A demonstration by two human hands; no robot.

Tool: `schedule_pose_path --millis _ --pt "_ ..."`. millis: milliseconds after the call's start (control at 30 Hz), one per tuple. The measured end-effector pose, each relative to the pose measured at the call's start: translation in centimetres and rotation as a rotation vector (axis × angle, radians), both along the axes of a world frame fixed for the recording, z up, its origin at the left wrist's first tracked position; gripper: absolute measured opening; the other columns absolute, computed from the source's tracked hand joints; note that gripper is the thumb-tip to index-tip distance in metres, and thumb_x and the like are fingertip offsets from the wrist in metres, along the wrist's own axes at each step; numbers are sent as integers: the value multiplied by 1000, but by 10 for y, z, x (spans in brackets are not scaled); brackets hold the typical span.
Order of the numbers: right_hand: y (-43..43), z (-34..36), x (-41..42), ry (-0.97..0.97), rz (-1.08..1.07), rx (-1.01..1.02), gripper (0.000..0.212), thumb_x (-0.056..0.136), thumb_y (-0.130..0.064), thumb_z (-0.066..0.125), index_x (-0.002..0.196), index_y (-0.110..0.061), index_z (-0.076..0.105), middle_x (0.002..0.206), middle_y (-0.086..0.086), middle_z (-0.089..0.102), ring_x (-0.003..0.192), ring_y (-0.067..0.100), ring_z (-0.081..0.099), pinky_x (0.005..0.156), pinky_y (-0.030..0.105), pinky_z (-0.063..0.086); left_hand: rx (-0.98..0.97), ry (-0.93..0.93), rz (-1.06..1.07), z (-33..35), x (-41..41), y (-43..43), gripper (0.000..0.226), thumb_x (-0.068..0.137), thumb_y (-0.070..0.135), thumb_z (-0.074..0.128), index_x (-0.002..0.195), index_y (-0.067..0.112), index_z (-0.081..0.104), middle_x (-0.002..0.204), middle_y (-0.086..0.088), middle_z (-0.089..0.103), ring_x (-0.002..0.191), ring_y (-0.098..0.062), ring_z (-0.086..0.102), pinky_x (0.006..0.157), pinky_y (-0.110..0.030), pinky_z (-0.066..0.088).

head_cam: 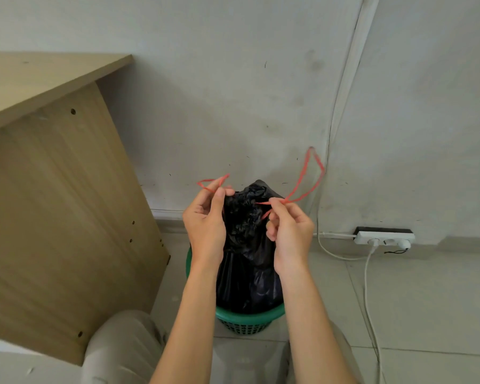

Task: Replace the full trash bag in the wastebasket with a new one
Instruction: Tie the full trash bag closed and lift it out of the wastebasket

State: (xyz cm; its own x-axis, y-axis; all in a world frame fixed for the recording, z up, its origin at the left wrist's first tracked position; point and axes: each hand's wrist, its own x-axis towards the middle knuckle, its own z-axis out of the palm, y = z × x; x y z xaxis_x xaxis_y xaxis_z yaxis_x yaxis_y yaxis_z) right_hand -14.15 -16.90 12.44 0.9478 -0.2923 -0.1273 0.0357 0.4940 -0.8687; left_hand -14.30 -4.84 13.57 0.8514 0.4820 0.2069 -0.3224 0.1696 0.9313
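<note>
A full black trash bag point(248, 261) stands in a green mesh wastebasket point(247, 322) on the floor by the wall. The bag's mouth is gathered shut at the top. Two red drawstring loops come out of it. My left hand point(205, 220) pinches the left red loop point(209, 184) beside the bag's neck. My right hand point(291, 234) pinches the right red loop point(308, 178), which arcs up to the right against the wall. Both hands are close against the bag's top, one on each side.
A wooden desk side panel point(61, 217) stands just left of the basket. A white power strip point(384, 238) with plugs lies at the wall base on the right, its cables point(369, 295) trailing over the tiled floor. My knees show at the bottom.
</note>
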Motion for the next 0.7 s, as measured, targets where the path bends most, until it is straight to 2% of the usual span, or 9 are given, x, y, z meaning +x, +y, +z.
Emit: schedule_pose_path --millis 100,200,267,367,433,500,567,600,700 --pt "-5 9 6 -44 -33 72 19 95 -8 68 77 -11 63 57 -1 49 41 11 34 40 22 22 -70 -39 -41 7 2 1 19 104 7 56 114 6 73 83 -13 71 87 -18 70 92 -16 51" --pt "-11 17 11 -90 -30 -1 17 98 -11 67 81 -5 69 57 -2 53 42 11 38 41 22 25 0 8 -102 9 6 5 24 106 10 52 118 4 72 74 -2 57 65 -14 47 85 -10 48" --pt "-17 18 14 -108 -7 -73 20 99 -14 66 83 -6 74 59 -2 57 43 10 41 42 22 27 55 50 -154 10 8 8 26 108 11 49 119 7 72 71 0 47 63 -12 38 81 -9 46" --pt "-27 19 18 -147 45 -227 19 96 -18 71 80 -14 80 66 9 58 49 13 43 45 23 33 70 107 -191 15 10 12 27 108 9 47 119 4 72 71 0 42 60 -8 38 73 -9 45" --pt "-31 22 19 -167 80 -319 10 92 -19 76 85 -14 81 65 13 58 52 15 45 49 25 37 54 151 -186 19 12 15 25 106 7 49 116 -2 71 70 0 46 64 -4 53 73 -8 47" --pt "-34 29 20 -185 98 -353 3 87 -16 81 86 -13 80 61 9 63 52 15 50 50 25 40 64 193 -190 21 16 18 21 105 7 51 108 -1 71 69 3 49 81 -7 66 77 -12 49" --pt "-32 39 22 -223 117 -415 3 84 -13 83 85 -14 80 60 1 68 50 13 53 51 21 42 124 233 -227 23 19 18 25 106 7 51 117 5 73 66 5 42 70 -7 52 78 -18 45" --pt "-31 45 25 -257 140 -481 4 83 -14 84 84 -16 81 62 -3 71 51 11 56 54 19 44 168 243 -262 24 20 18 28 106 7 49 122 6 72 64 6 38 64 -6 43 75 -16 41" --pt "-21 60 39 -410 229 -750 8 82 -21 85 81 -28 81 78 -9 77 72 10 69 70 28 53 277 219 -414 30 18 19 36 101 -4 43 125 1 70 56 15 45 56 1 44 67 -9 39"
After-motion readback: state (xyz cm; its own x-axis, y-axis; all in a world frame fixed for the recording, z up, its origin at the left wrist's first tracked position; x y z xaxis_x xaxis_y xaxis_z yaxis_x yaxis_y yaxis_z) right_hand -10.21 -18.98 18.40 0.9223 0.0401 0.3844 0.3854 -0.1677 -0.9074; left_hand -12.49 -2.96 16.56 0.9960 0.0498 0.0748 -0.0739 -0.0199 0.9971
